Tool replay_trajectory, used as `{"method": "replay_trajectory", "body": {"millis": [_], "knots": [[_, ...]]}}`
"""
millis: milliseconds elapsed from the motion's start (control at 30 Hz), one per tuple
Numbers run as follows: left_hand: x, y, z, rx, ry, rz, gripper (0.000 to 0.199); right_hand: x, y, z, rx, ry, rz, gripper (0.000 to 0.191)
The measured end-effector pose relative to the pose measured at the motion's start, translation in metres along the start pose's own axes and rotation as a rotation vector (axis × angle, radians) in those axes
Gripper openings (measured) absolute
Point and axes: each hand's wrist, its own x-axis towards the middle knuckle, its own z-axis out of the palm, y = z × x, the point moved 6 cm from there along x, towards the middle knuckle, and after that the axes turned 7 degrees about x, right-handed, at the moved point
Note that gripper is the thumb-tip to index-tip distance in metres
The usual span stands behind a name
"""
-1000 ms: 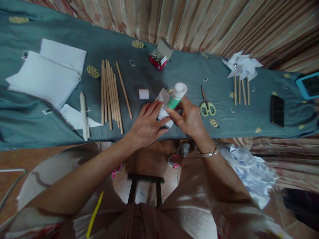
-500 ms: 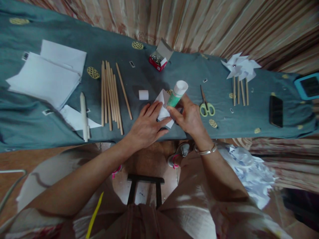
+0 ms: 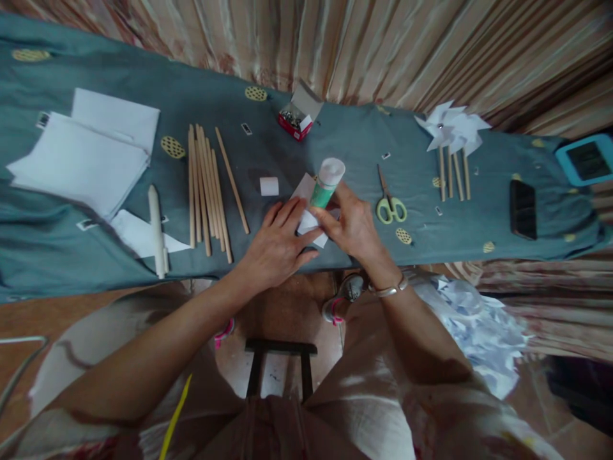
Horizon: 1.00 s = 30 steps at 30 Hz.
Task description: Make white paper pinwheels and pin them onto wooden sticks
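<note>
My right hand (image 3: pixel 352 223) grips a glue stick (image 3: pixel 325 184) with a green label and white end, its lower end down against a small folded white paper (image 3: pixel 309 222). With fingers stretched out, my left hand (image 3: pixel 280 239) lies flat on that paper's left side. Both hands hide part of the paper. Left of the glue stick, a white cap (image 3: pixel 269 186) lies on the cloth. Green-handled scissors (image 3: pixel 391 206) rest to the right of my right hand.
Several wooden sticks (image 3: pixel 205 191), a white pen-like tool (image 3: pixel 156 230) and stacked white paper (image 3: pixel 86 156) lie left. Behind sits an opened red box (image 3: pixel 295 122) of small metal pieces. Paper pinwheels (image 3: pixel 450 124), a phone (image 3: pixel 523 209) and a blue-framed device (image 3: pixel 587 160) are right.
The glue stick and my right hand have moved slightly left over the paper, and the stick leans less. My left hand stays on the paper. The whole view has shifted a little.
</note>
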Motion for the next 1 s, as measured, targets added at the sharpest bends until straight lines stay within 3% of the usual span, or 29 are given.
{"method": "replay_trajectory", "body": {"millis": [433, 633, 733, 867, 1000], "knots": [[-0.001, -0.002, 0.0, 0.033, -0.008, 0.017, 0.043, -0.005, 0.001, -0.001, -0.015, -0.001, -0.019, 0.051], [0.0, -0.003, 0.002, 0.024, -0.034, -0.002, 0.042, -0.002, 0.003, -0.003, 0.027, 0.033, -0.066, 0.046], [0.0, -0.004, 0.002, 0.037, -0.039, -0.006, 0.042, 0.0, 0.007, -0.005, 0.064, 0.078, -0.014, 0.041], [0.0, -0.004, 0.003, 0.05, -0.044, -0.01, 0.042, 0.005, 0.02, -0.012, 0.299, 0.242, 0.146, 0.034], [-0.001, -0.004, 0.003, 0.043, -0.016, -0.009, 0.045, 0.012, 0.034, -0.019, 0.787, 0.417, 0.254, 0.036]]}}
